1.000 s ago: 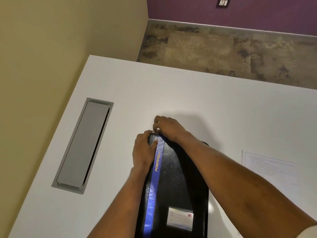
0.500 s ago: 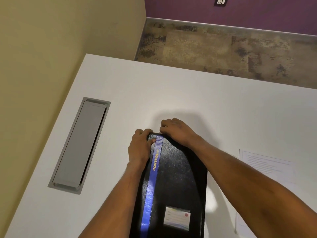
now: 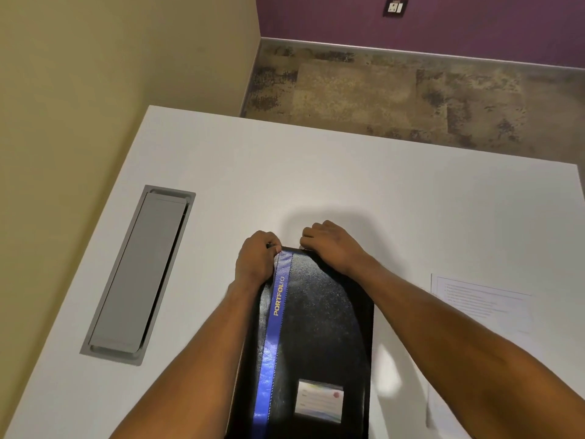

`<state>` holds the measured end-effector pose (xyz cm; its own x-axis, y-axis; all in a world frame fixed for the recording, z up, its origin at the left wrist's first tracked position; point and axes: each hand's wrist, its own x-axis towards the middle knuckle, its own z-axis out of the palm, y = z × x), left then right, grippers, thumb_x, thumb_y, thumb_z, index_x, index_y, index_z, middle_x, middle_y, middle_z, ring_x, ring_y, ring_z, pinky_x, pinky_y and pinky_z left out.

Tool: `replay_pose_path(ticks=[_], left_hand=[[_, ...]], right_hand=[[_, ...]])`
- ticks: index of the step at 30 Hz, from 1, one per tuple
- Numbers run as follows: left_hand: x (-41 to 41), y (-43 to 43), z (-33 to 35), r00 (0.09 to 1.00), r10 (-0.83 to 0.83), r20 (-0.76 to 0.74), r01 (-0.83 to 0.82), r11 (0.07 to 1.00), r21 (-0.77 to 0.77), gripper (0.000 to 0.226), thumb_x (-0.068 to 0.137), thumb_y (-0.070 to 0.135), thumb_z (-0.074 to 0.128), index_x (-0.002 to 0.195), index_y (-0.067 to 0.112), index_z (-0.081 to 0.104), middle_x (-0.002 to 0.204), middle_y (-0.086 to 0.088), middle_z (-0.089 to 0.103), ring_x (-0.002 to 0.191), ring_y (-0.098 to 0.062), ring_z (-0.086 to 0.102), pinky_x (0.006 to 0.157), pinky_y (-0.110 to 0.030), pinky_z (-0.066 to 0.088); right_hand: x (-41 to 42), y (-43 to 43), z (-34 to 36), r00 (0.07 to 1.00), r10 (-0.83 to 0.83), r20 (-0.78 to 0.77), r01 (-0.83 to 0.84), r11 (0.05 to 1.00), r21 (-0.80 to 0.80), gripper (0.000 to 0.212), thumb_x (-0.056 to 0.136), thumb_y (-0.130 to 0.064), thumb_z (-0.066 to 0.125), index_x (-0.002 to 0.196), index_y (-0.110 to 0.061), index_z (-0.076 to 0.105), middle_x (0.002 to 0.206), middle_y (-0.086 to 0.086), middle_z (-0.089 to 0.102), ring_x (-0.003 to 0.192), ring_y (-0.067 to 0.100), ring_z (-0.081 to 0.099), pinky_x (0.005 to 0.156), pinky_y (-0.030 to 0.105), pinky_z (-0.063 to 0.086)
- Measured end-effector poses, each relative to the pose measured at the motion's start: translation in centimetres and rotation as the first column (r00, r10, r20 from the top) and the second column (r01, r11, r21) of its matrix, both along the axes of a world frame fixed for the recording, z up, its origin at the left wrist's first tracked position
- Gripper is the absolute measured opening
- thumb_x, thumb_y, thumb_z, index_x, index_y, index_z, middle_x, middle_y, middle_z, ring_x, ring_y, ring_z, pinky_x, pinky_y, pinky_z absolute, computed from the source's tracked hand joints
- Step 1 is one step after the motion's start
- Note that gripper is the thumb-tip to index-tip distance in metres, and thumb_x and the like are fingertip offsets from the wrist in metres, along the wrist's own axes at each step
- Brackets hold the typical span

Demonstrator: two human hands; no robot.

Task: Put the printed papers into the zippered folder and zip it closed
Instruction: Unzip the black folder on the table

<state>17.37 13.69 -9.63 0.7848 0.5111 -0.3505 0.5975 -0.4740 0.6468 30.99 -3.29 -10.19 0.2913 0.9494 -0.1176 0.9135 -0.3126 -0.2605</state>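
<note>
A black zippered folder (image 3: 319, 324) with a blue strip reading "PORTFOLIO" and a small label card lies closed on the white table, its long side running away from me. My left hand (image 3: 256, 261) grips its far left corner, fingers curled over the edge. My right hand (image 3: 329, 245) is closed over the far edge just right of the blue strip, fingertips pinched together; what they pinch is hidden, probably the zipper pull. The printed papers (image 3: 481, 305) lie flat on the table to the right of the folder, partly behind my right forearm.
The white table (image 3: 316, 172) carries a grey recessed cable-box lid (image 3: 139, 274) at the left. A beige wall runs along the table's left side. Carpeted floor and a purple wall with a socket (image 3: 395, 7) lie beyond the far edge.
My right hand has slid to the right along the folder's far edge, away from the corner. My left hand has shifted onto the far left corner and holds it.
</note>
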Motion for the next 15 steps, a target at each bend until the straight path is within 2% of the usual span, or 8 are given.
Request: replay_pose_path(ticks=[2, 7, 11, 15], left_hand=[[-0.4, 0.8, 0.0, 1.000, 0.012, -0.004, -0.012, 1.000, -0.010, 0.021, 0.095, 0.010, 0.066, 0.079, 0.024, 0.066, 0.102, -0.004, 0.070, 0.097, -0.023, 0.064, 0.087, -0.037, 0.050], [-0.6, 1.1, 0.1, 0.999, 0.035, -0.005, -0.036, 0.999, -0.022, 0.013, 0.095, 0.009, 0.067, 0.085, 0.017, 0.072, 0.102, -0.005, 0.070, 0.097, -0.024, 0.063, 0.088, -0.039, 0.049], [-0.5, 0.6, 0.3, 0.999, 0.049, -0.009, -0.049, 0.999, -0.019, 0.012, 0.094, 0.008, 0.067, 0.087, 0.014, 0.073, 0.101, -0.003, 0.070, 0.096, -0.024, 0.064, 0.088, -0.039, 0.050], [-0.4, 0.4, 0.7, 0.998, 0.047, -0.045, -0.046, 0.999, 0.015, 0.013, 0.093, 0.006, 0.066, 0.085, 0.014, 0.072, 0.095, -0.004, 0.073, 0.094, -0.026, 0.067, 0.087, -0.040, 0.053]], right_hand=[[0.8, -1.6, -0.2, 1.000, -0.007, 0.012, 0.007, 1.000, 0.003, 0.012, 0.099, -0.021, 0.054, 0.097, -0.025, 0.066, 0.095, -0.006, 0.066, 0.090, 0.020, 0.057, 0.080, 0.034, 0.042], [1.8, -5.2, 0.0, 0.996, -0.085, 0.017, 0.086, 0.995, -0.046, 0.013, 0.093, -0.021, 0.062, 0.099, -0.030, 0.068, 0.099, -0.010, 0.067, 0.091, 0.017, 0.059, 0.082, 0.033, 0.043], [1.8, -8.5, 0.4, 0.975, -0.222, 0.007, 0.222, 0.973, -0.060, 0.011, 0.090, -0.021, 0.065, 0.096, -0.030, 0.068, 0.097, -0.010, 0.066, 0.089, 0.015, 0.058, 0.078, 0.032, 0.041], [1.1, -11.9, 0.5, 0.924, -0.383, 0.002, 0.382, 0.922, -0.070, 0.011, 0.092, -0.015, 0.062, 0.092, -0.025, 0.067, 0.093, -0.006, 0.066, 0.085, 0.019, 0.059, 0.075, 0.036, 0.045]])
